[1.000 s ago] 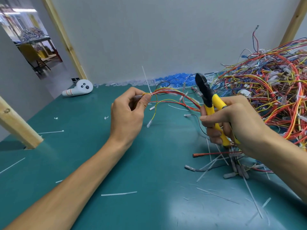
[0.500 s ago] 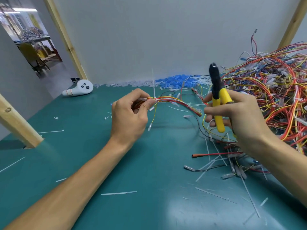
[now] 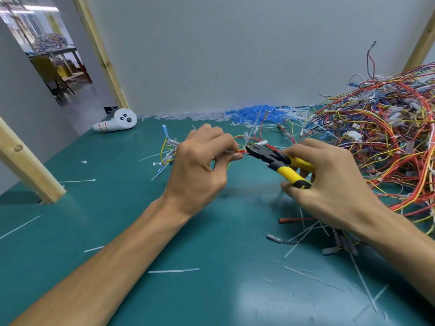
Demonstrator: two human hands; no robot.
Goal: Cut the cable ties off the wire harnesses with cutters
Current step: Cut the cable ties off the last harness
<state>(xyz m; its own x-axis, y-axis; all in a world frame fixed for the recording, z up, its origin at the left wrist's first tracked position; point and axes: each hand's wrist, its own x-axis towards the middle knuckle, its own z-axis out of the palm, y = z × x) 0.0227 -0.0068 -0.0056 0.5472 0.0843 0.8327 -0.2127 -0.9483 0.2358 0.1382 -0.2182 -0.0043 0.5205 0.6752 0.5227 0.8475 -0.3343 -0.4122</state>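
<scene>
My left hand [image 3: 200,168] pinches a small harness of red, orange and yellow wires [image 3: 239,151] above the green table. Its loose ends with white and blue connectors [image 3: 168,147] stick out to the left of the hand. My right hand [image 3: 329,182] grips the yellow-and-black handles of the cutters [image 3: 286,167]. The black jaws [image 3: 253,150] point left and sit at the wires, right beside my left fingertips. A white cable tie [image 3: 249,135] stands up from the bundle just above the jaws.
A large tangled pile of coloured harnesses [image 3: 381,137] fills the right side. Cut white tie pieces [image 3: 313,234] litter the green table [image 3: 188,290]. Blue and clear connectors [image 3: 247,115] lie along the back wall. A white controller [image 3: 116,123] sits far left, near wooden posts [image 3: 28,165].
My right hand swung the cutters down from upright and brought the jaws left to the wires. My left hand shifted right, pulling more harness through so its ends now hang out on the left.
</scene>
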